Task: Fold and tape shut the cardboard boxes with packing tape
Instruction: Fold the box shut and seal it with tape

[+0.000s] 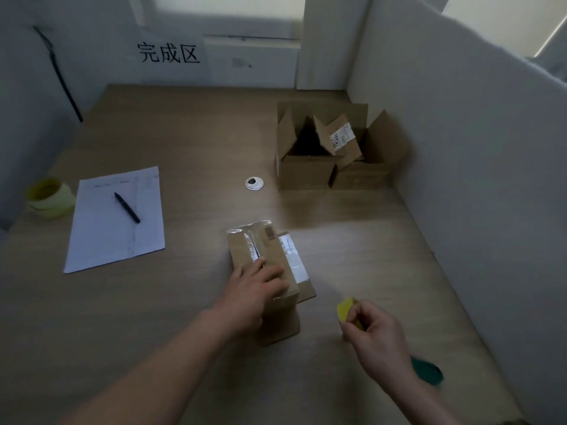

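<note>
A small closed cardboard box (264, 253) stands in the middle of the table, with clear tape shining along its top seam. My left hand (256, 288) lies flat on the near end of its top, fingers straight. To the right, apart from the box, my right hand (372, 332) grips a yellow roll of tape (346, 308) just above the table. Two open cardboard boxes (306, 167) with raised flaps stand at the back right; a smaller labelled box (339, 138) leans inside them.
A white sheet of paper (101, 237) with a black pen (127, 207) lies at the left. Yellow tape rolls (50, 197) sit at the far left edge. A round cable grommet (254, 183) is mid-table. A green object (428, 371) lies behind my right wrist. White partition walls (460, 148) enclose the table.
</note>
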A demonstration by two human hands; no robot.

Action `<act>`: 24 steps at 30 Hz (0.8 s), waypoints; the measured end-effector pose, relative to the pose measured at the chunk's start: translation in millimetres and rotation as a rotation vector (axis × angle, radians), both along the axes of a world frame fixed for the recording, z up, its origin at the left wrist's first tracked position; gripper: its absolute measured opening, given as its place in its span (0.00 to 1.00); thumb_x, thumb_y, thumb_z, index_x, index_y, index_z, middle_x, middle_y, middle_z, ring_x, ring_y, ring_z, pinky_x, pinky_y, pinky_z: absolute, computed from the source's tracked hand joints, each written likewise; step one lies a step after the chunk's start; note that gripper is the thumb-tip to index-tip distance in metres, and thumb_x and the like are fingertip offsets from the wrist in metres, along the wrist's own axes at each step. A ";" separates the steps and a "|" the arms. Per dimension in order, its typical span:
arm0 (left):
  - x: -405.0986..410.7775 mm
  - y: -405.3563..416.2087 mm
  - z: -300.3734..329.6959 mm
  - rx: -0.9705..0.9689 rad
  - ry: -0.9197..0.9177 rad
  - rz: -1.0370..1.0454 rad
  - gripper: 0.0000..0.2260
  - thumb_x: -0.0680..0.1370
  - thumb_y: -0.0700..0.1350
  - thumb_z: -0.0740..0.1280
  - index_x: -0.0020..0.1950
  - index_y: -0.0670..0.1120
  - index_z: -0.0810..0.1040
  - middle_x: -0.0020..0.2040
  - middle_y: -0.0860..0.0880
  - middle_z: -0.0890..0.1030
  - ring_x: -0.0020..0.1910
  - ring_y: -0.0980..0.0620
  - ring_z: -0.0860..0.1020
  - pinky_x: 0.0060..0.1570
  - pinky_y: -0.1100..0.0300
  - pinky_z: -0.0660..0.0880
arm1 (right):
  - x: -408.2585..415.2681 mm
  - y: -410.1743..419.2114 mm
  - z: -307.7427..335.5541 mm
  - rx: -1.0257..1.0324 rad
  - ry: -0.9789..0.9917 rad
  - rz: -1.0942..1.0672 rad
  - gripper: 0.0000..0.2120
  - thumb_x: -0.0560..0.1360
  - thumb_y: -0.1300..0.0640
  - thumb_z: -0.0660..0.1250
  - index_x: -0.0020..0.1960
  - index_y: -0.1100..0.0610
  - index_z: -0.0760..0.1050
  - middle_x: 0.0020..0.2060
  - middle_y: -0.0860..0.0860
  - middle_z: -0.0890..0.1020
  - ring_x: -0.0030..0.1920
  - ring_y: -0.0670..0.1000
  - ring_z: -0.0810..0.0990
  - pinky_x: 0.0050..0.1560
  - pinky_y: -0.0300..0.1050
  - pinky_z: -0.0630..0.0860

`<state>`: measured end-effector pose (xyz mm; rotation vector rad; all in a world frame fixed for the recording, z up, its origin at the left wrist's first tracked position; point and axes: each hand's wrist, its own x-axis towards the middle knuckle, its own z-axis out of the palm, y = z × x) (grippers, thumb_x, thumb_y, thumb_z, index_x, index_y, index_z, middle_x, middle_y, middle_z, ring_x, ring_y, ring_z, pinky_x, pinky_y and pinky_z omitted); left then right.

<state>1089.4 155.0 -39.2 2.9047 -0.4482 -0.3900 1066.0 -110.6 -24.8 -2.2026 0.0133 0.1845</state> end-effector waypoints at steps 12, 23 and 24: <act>-59.3 -65.2 17.9 -0.965 0.004 0.480 0.15 0.71 0.46 0.75 0.58 0.51 0.83 0.49 0.54 0.83 0.49 0.59 0.80 0.51 0.63 0.76 | 15.4 24.9 20.8 0.130 0.234 0.342 0.10 0.74 0.61 0.72 0.38 0.49 0.77 0.34 0.51 0.81 0.32 0.51 0.81 0.33 0.45 0.79; -82.7 -75.3 17.1 -0.904 -0.101 0.625 0.06 0.74 0.47 0.73 0.37 0.54 0.81 0.35 0.60 0.81 0.34 0.59 0.78 0.33 0.66 0.72 | 9.7 34.9 33.1 0.143 0.351 0.509 0.05 0.76 0.62 0.68 0.44 0.53 0.77 0.39 0.54 0.81 0.35 0.52 0.80 0.35 0.50 0.80; -85.3 -75.6 17.3 -0.887 -0.114 0.630 0.08 0.75 0.47 0.72 0.37 0.55 0.79 0.35 0.59 0.80 0.34 0.59 0.78 0.32 0.66 0.71 | 8.1 35.8 34.2 0.158 0.357 0.515 0.04 0.76 0.60 0.69 0.46 0.51 0.78 0.40 0.54 0.82 0.35 0.52 0.80 0.35 0.51 0.80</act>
